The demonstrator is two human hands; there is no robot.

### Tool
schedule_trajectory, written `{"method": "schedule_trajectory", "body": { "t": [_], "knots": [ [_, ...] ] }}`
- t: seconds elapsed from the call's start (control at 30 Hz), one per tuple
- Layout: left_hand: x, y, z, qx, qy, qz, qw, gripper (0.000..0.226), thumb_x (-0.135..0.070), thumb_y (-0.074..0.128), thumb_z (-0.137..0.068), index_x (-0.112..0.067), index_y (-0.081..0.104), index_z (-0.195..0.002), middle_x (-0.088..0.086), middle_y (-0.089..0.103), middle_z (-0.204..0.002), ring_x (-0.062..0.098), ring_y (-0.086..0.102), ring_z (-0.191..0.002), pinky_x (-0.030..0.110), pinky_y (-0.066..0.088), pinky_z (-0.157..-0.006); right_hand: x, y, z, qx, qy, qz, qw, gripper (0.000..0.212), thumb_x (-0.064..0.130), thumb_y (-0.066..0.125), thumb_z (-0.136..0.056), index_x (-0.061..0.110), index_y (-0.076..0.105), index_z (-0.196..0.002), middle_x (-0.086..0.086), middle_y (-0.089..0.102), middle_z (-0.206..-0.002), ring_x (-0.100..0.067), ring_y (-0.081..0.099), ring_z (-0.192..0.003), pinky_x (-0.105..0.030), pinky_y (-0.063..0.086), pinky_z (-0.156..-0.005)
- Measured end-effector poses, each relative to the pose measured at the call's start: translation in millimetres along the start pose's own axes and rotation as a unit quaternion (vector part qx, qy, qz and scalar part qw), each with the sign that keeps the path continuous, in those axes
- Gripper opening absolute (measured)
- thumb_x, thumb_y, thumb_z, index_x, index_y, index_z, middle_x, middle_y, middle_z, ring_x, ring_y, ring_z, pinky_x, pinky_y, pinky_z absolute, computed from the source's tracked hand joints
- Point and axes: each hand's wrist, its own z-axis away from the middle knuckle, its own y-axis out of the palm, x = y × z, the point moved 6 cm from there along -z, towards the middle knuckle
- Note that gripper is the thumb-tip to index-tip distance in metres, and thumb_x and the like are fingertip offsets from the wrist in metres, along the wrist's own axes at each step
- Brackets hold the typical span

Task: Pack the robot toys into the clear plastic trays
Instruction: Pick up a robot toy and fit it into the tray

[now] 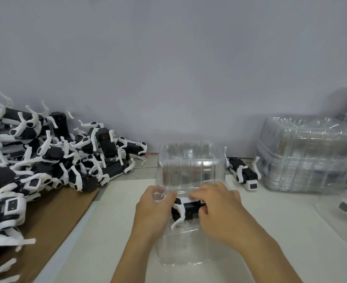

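- Looking down from the head view, both hands are at a clear plastic tray (pixel 191 166) in the middle of the counter (pixel 270 231).
- One robot toy (pixel 185 209) lies in the near half of that tray, with its white legs pointing toward the person.
- The left hand (pixel 153 209) has its fingers curled on the tray edge and the toy's end.
- The right hand (pixel 219 205) has its fingers bent around the toy's other end.
- A big pile of toys (pixel 52 156) waits on the left, so most of the packing is still to do.
- A loose toy (pixel 243 172) lies just right of the tray.
- Empty stacked trays (pixel 309 156) sit further right.
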Motion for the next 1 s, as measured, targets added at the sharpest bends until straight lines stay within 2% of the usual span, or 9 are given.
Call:
{"method": "schedule_trajectory", "body": {
  "t": [0.17,0.33,0.4,0.43,0.5,0.57,0.63,0.77,1.0],
  "knots": [
    [-6,0,2,0.0,0.04,-0.032,0.999,0.023,-0.032,0.064,-0.091,-0.032,0.057,-0.113,-0.016,0.057,-0.112,-0.006,0.055,-0.089,0.014,0.037,-0.067,-7,3,-3,-0.016,0.0,-0.002,1.0,0.044,0.0,0.04,-0.081,0.02,0.067,-0.109,0.007,0.064,-0.113,-0.015,0.041,-0.119,-0.032,0.025,-0.087],
    [-44,-6,14,-0.051,0.273,-0.127,0.952,0.017,-0.014,0.068,-0.086,-0.03,0.063,-0.085,-0.018,0.064,-0.092,-0.002,0.057,-0.095,0.007,0.039,-0.078,-16,-18,-2,-0.12,0.003,-0.139,0.983,0.053,-0.002,0.043,-0.086,0.032,0.068,-0.118,0.017,0.062,-0.122,-0.004,0.048,-0.124,-0.032,0.038,-0.108],
    [-55,-2,21,-0.023,0.325,-0.157,0.932,0.005,-0.028,0.07,-0.085,-0.03,0.066,-0.082,-0.021,0.065,-0.092,-0.002,0.058,-0.098,0.014,0.041,-0.087,-23,-26,-3,-0.155,0.008,-0.157,0.975,0.052,-0.003,0.044,-0.086,0.034,0.068,-0.115,0.02,0.061,-0.119,-0.002,0.049,-0.122,-0.026,0.041,-0.106],
    [-56,5,22,0.017,0.328,-0.185,0.926,0.013,-0.046,0.068,-0.082,-0.033,0.068,-0.085,-0.026,0.062,-0.1,-0.007,0.053,-0.106,0.018,0.038,-0.096,-27,-30,-3,-0.168,0.015,-0.167,0.971,0.053,-0.004,0.045,-0.085,0.036,0.068,-0.111,0.022,0.06,-0.115,0.001,0.05,-0.118,-0.018,0.04,-0.102],
    [-48,20,26,0.109,0.303,-0.265,0.909,0.052,-0.082,0.054,-0.068,-0.043,0.066,-0.1,-0.034,0.045,-0.123,-0.02,0.028,-0.119,0.025,0.018,-0.112,-36,-33,-2,-0.182,0.033,-0.191,0.964,0.054,-0.005,0.046,-0.085,0.041,0.067,-0.104,0.026,0.06,-0.111,0.012,0.05,-0.11,-0.001,0.035,-0.09],
    [-42,25,27,0.154,0.267,-0.315,0.898,0.071,-0.094,0.047,-0.055,-0.05,0.061,-0.109,-0.032,0.031,-0.135,-0.029,0.008,-0.115,0.029,0.003,-0.115,-42,-35,-1,-0.185,0.041,-0.206,0.96,0.053,-0.006,0.047,-0.086,0.04,0.068,-0.104,0.027,0.06,-0.11,0.026,0.045,-0.103,0.007,0.031,-0.081],
    [-41,26,28,0.17,0.245,-0.32,0.899,0.077,-0.097,0.048,-0.048,-0.054,0.056,-0.112,-0.03,0.026,-0.144,-0.031,0.001,-0.117,0.031,-0.002,-0.117,-45,-36,0,-0.192,0.042,-0.215,0.957,0.052,-0.006,0.049,-0.086,0.039,0.069,-0.105,0.029,0.058,-0.108,0.031,0.042,-0.1,0.007,0.032,-0.078],
    [-38,30,30,0.191,0.226,-0.383,0.875,0.088,-0.094,0.054,-0.043,-0.061,0.04,-0.124,-0.022,0.011,-0.159,-0.002,-0.002,-0.144,0.045,-0.005,-0.121,-45,-38,1,-0.21,0.044,-0.224,0.951,0.055,-0.006,0.049,-0.086,0.046,0.065,-0.095,0.03,0.058,-0.105,0.026,0.045,-0.1,0.002,0.039,-0.074],
    [-43,34,33,0.153,0.242,-0.363,0.887,0.077,-0.088,0.052,-0.049,-0.059,0.047,-0.12,-0.024,0.031,-0.143,0.001,0.017,-0.137,0.038,0.008,-0.116,-51,-62,8,-0.309,0.052,-0.275,0.909,0.057,-0.012,0.044,-0.083,0.038,0.07,-0.093,0.021,0.068,-0.096,0.011,0.059,-0.094,0.0,0.041,-0.074]
  ]
}}
